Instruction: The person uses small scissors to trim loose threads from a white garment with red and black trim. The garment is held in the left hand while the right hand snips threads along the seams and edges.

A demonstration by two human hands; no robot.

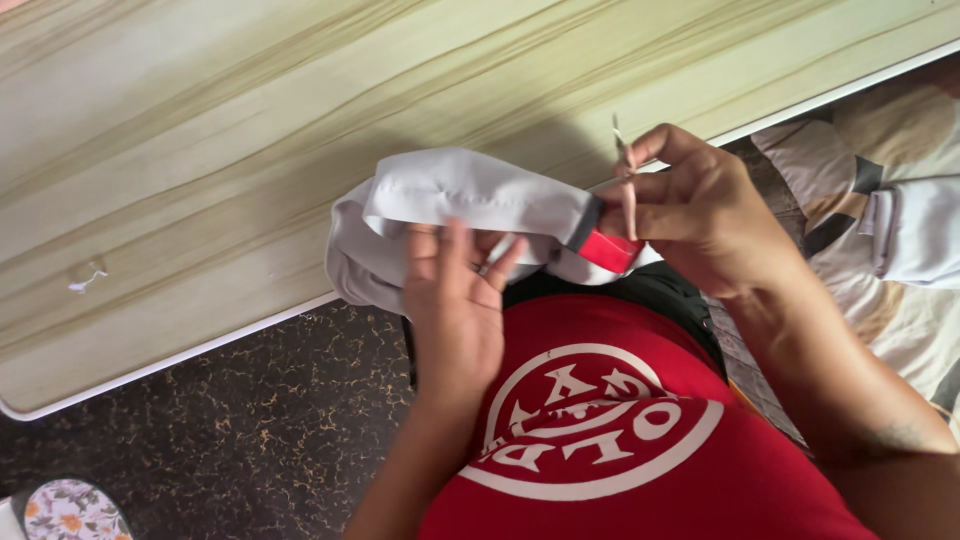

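While both hands worked a grey garment [470, 190] at the table [200, 150] edge:
L hand [455, 300] gripped cloth from below; R hand [700, 210] fingers pinched small snips [625, 165] by red-black trim [603, 243].

Garment [470, 195]: pale grey, black-and-red band at one end. Table [250, 130]: pale wood grain, beige streaks, white edge. Floor [250, 400]: dark, gold veining. Shirt [640, 450]: red, white circular emblem. Slipper [70, 510]: floral print.
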